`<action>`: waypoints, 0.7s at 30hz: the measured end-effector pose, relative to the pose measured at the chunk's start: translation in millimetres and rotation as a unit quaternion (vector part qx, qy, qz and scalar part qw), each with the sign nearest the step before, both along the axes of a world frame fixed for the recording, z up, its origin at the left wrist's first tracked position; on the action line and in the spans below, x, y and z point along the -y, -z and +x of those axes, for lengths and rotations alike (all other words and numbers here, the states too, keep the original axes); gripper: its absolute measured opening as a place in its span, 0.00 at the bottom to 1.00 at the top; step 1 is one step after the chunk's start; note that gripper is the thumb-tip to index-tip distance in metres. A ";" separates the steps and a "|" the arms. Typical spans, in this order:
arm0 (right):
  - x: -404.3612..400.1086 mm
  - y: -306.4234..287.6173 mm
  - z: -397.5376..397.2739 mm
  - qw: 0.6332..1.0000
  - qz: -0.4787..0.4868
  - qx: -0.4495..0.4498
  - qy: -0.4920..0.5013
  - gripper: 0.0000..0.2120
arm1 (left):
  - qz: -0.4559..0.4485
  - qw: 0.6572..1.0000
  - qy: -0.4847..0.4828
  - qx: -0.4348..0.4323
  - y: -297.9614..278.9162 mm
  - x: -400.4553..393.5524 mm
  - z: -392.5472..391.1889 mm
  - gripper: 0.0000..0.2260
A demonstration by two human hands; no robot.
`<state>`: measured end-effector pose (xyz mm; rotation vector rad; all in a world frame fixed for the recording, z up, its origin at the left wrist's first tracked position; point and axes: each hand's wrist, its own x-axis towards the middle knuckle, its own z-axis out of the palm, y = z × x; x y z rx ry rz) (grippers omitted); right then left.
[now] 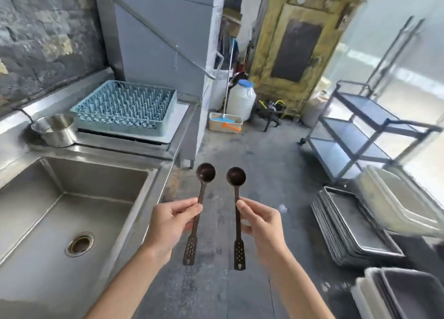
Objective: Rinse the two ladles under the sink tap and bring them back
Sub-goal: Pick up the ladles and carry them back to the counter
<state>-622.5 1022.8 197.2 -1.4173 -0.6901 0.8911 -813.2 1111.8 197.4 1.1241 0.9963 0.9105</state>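
Two dark brown ladles with round bowls and perforated flat handle ends are held upright, side by side, over the grey floor. My left hand [168, 225] pinches the stem of the left ladle [205, 172]. My right hand [260, 225] pinches the stem of the right ladle [236, 175]. Both bowls point away from me. The steel sink [101, 174] lies to the left of my hands, its basin dry-looking with a round drain. No tap shows in the view.
A blue dish rack [125, 107] and a steel pot [56, 130] sit on the counter behind the sink, beside a tall steel dishwasher [163, 34]. Stacked metal trays [348, 225] and tubs lie at right. A steel trolley [360, 131] stands beyond.
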 end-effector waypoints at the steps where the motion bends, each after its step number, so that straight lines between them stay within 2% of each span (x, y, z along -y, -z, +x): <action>1: 15.7 -2.3 13.1 1.000 0.006 0.000 0.021 0.07 | 0.001 1.000 0.016 -0.005 -2.2 8.6 16.9 0.10; 11: 191.3 -9.5 144.2 0.987 0.024 -0.013 0.159 0.10 | -0.031 0.987 0.156 0.029 -10.5 138.4 189.9 0.08; 14: 246.2 -8.4 183.8 0.979 0.033 -0.022 0.200 0.07 | -0.046 0.978 0.200 0.039 -6.5 187.5 238.4 0.07; 21: 365.4 3.8 258.8 0.953 0.024 -0.025 0.299 0.08 | -0.062 0.949 0.307 0.036 4.2 281.6 339.5 0.09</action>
